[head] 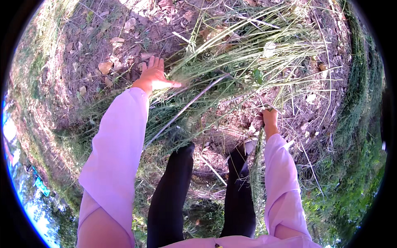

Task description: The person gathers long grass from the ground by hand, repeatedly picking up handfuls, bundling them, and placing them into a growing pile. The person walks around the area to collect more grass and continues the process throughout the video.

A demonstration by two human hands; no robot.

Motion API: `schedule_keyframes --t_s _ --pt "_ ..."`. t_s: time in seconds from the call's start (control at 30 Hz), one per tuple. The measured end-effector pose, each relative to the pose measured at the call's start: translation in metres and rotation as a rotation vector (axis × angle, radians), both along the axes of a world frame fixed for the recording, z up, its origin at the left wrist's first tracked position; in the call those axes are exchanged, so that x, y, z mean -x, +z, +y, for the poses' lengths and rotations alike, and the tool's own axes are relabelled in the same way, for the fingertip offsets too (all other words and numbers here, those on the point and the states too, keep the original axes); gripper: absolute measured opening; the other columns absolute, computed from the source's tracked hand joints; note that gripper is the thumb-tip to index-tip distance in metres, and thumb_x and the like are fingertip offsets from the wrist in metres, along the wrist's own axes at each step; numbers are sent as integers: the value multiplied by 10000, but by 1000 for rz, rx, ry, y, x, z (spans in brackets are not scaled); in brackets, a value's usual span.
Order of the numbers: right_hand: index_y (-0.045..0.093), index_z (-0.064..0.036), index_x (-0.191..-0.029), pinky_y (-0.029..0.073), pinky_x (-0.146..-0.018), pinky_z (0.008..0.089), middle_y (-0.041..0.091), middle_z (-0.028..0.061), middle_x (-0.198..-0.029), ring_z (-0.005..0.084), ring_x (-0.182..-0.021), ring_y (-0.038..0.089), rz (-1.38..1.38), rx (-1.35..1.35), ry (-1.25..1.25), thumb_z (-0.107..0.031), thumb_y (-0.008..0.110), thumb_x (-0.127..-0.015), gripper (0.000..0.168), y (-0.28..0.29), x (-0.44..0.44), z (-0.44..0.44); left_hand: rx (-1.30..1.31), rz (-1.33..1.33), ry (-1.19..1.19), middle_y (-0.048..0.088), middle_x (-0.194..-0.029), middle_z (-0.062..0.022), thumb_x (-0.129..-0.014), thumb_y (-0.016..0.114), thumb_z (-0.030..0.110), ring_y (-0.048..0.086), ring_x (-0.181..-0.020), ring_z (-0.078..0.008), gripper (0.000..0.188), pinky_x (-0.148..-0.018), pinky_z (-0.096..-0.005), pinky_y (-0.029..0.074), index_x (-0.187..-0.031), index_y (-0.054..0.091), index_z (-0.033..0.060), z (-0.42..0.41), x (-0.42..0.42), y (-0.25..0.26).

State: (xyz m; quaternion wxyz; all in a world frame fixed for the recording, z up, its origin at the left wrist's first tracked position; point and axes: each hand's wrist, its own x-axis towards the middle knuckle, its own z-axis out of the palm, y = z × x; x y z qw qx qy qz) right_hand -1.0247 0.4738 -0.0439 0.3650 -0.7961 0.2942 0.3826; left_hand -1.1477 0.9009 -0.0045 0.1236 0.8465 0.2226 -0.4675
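A loose heap of long green plant stems (273,55) lies on the ground before me, its feathery leafy ends toward the left. My left hand (155,74) is spread open at the left side of the heap, with the thumb pointing right over the stems. Whether its palm touches them I cannot tell. On the right, my right hand (269,119) is closed around a small bunch of stems (280,96). Green foliage (256,173) hangs below that fist beside my right leg. One thick, pale stalk (189,105) crosses the heap at a slant.
Dry brown leaves (105,67) and straw cover the soil beyond the heap. My black-trousered legs (172,192) stand at the near side. Green plants (350,179) grow along the right. A turquoise object (41,186) shows far left, too small to identify.
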Motion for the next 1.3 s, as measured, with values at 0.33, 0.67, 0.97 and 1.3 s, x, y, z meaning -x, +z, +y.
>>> schedule_keyframes --t_s 0.33,0.67,0.97,1.3 --pt "517 -28 -1074 504 -544 326 591 145 -950 244 -707 620 21 -215 7 -49 451 -848 235 -41 31 47 272 -308 275 581 -897 -224 -605 683 633 581 -818 -372 772 -753 -394 472 -960 470 -18 -70 55 -24" --pt "536 -41 -1114 505 -692 358 612 138 -993 248 -815 616 -494 -46 1143 -85 450 -850 281 -86 70 -28 45 -806 739 444 -1058 -209 -724 644 511 489 -948 -351 638 -813 -403 419 -1051 443 1 -73 90 -51" --pt "533 -39 -1114 503 -698 359 611 140 -993 252 -822 613 -106 -174 491 -92 455 -850 280 -56 77 26 -25 -474 418 405 -1267 -238 -785 547 524 345 -1211 -356 792 -996 -447 265 -1281 326 -52 -40 81 -76" --pt "531 -36 -1114 500 -705 361 610 141 -993 256 -830 609 54 -361 294 -100 460 -850 281 -13 120 100 -44 -423 198 601 -897 -178 -823 543 440 535 -892 -352 462 -796 -430 405 -993 499 13 -56 75 17"
